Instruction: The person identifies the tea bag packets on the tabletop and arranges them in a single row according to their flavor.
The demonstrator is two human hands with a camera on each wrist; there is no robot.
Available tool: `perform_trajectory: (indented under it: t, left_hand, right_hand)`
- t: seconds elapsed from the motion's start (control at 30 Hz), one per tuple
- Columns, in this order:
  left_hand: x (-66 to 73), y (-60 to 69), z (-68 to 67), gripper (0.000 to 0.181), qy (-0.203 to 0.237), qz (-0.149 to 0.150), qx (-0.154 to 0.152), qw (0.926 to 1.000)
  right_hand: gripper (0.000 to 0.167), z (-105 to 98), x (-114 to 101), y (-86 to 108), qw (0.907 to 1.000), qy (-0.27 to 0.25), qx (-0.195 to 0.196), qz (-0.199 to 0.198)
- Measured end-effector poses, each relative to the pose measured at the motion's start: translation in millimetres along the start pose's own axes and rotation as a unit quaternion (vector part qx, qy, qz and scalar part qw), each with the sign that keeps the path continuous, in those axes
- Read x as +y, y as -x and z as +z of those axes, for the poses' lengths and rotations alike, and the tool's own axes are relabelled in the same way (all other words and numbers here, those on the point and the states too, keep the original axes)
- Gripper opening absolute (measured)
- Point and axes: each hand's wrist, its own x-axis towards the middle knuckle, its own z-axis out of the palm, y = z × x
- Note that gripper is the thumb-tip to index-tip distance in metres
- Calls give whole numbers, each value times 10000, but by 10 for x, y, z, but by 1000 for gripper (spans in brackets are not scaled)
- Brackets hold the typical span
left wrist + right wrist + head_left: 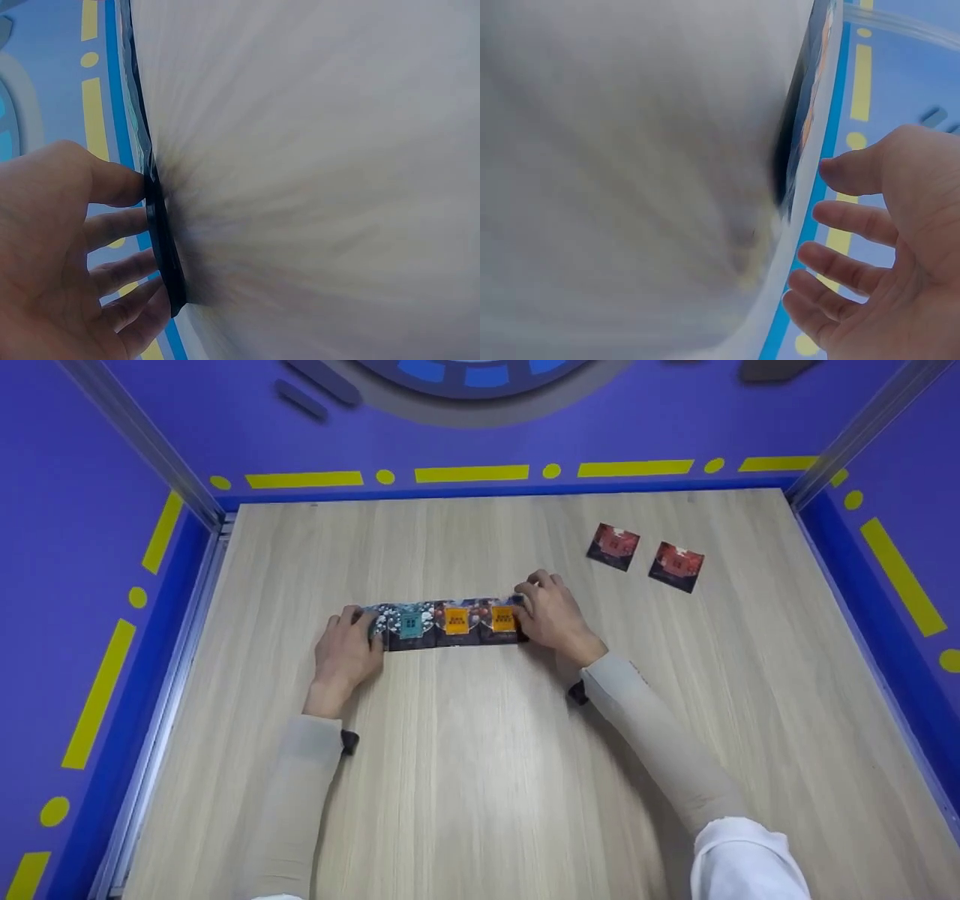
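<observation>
A row of dark, square printed pieces lies flat, one with a teal label [411, 624] and two with orange labels [457, 621]. Another patterned piece at the row's left end is partly under my left hand [346, 651]. Seen from the left wrist, the fingertips of that hand [71, 247] touch the dark edge of the row [166, 247], fingers spread and slightly bent. My right hand [553, 613] is at the row's right end. The right wrist view has this hand [885, 247] with fingers apart and nothing between them, beside the row's edge [799, 142].
Two red and black square pieces, one [613, 547] left of the other [676, 567], lie apart at the back right of the wooden table [480, 780]. Blue walls with yellow marks [471, 473] enclose the table at the back and both sides.
</observation>
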Motion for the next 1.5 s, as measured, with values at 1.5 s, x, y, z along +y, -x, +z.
perform_trajectory:
  t: [1.5]
  left_hand:
    - [-2,13,24,48,50,53,264,9996]
  right_hand:
    - [37,-461,1322,-439,9874,-266,1000,1195]
